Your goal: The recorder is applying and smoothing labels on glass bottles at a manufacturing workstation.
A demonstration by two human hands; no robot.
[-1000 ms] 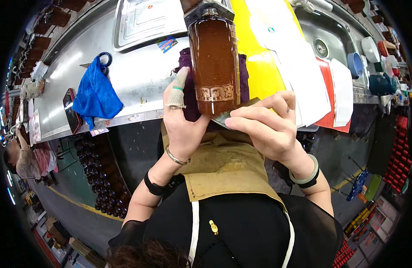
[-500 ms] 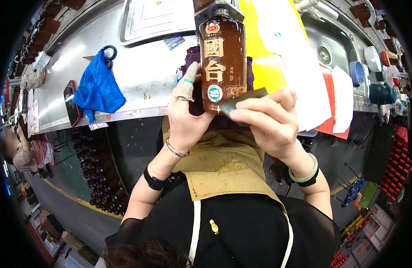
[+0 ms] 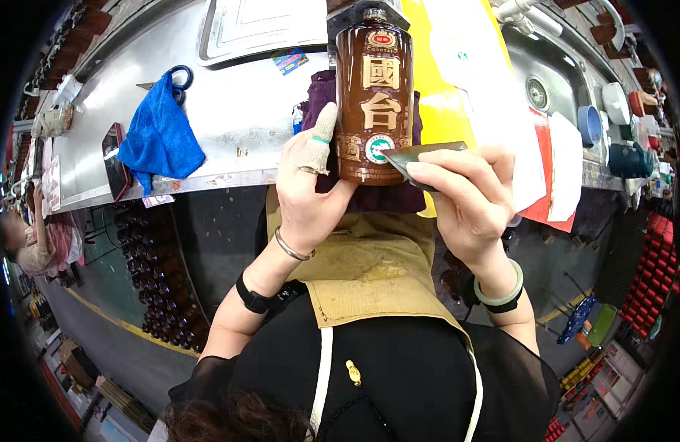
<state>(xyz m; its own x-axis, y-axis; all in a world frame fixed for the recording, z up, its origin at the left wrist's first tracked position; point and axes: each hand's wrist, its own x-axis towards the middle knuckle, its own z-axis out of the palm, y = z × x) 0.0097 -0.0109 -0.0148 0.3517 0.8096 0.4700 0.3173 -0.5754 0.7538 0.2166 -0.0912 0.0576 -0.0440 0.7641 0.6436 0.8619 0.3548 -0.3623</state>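
A brown glazed bottle (image 3: 374,81) with gold characters and a round green-and-white emblem lies on a folded purple cloth (image 3: 321,90), its neck pointing away from me. My left hand (image 3: 309,188) grips its lower left side; a pale fabric cover (image 3: 316,147) sheathes one finger. Pinched in my right hand (image 3: 469,199) is a thin, dark, flat piece with a pointed corner (image 3: 413,155). That corner reaches over the emblem near the bottle's base; whether it touches the surface I cannot tell.
Left on the metal bench lie a blue cloth (image 3: 159,144), scissors (image 3: 181,77) and a phone (image 3: 115,166). A metal tray (image 3: 262,26) sits farther back. Right are yellow sheeting (image 3: 443,110), white papers (image 3: 502,125) and a sink (image 3: 557,62). Another person (image 3: 38,236) is far left.
The bottle has turned so its lettering sits farther right, and it has shifted slightly right. My right hand has moved right, and the dark piece now lies over the emblem.
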